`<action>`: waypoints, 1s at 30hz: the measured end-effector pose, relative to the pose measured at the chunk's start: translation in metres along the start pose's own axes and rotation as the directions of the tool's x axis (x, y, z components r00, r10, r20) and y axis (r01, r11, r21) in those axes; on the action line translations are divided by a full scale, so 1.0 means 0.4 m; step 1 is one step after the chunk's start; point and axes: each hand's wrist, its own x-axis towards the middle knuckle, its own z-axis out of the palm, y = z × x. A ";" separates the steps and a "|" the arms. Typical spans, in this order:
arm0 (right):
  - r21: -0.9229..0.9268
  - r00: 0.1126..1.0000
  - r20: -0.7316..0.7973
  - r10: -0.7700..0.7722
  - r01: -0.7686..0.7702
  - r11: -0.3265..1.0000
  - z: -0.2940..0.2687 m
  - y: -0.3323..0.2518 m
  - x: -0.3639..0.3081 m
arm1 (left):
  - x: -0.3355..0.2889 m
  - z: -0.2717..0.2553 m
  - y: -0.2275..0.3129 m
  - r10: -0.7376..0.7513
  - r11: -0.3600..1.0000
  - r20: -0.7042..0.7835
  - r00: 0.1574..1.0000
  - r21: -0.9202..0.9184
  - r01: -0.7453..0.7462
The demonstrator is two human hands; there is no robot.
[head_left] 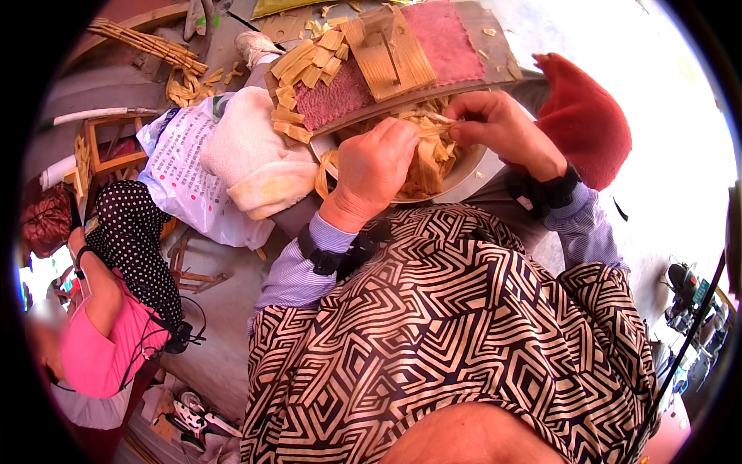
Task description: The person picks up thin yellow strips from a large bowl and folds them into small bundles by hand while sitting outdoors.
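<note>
- Left of the fingers: a stack of cut strips [305,66] lies on a board with a pink cloth [340,94]; judged finished pieces.
- Left hand [376,166]: fingers curled shut, pinching one end of a thin pale strip [434,131] over the bowl.
- Right hand [502,127]: fingers pressed together on the strip's other end.
- Below the fingers: a metal bowl [464,176] holds many loose strips; judged mostly still unprocessed.
</note>
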 end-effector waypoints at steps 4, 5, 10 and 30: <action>0.191 0.998 -0.028 0.058 -0.052 0.980 0.019 0.009 0.001 | 0.021 0.005 0.009 -0.048 0.995 -0.026 0.999 -0.089 0.046; 0.214 0.997 -0.013 0.080 -0.075 0.974 0.023 0.014 0.003 | 0.022 0.007 0.009 -0.050 0.992 -0.028 0.998 -0.118 0.047; 0.034 0.996 -0.086 0.019 -0.016 0.999 -0.002 -0.014 0.005 | 0.019 -0.015 -0.005 -0.207 0.925 0.136 0.969 -0.295 0.239; -0.363 0.671 -0.537 -0.512 0.365 0.857 0.025 -0.040 0.098 | 0.080 -0.001 -0.063 -0.416 0.162 0.618 0.667 -0.672 0.723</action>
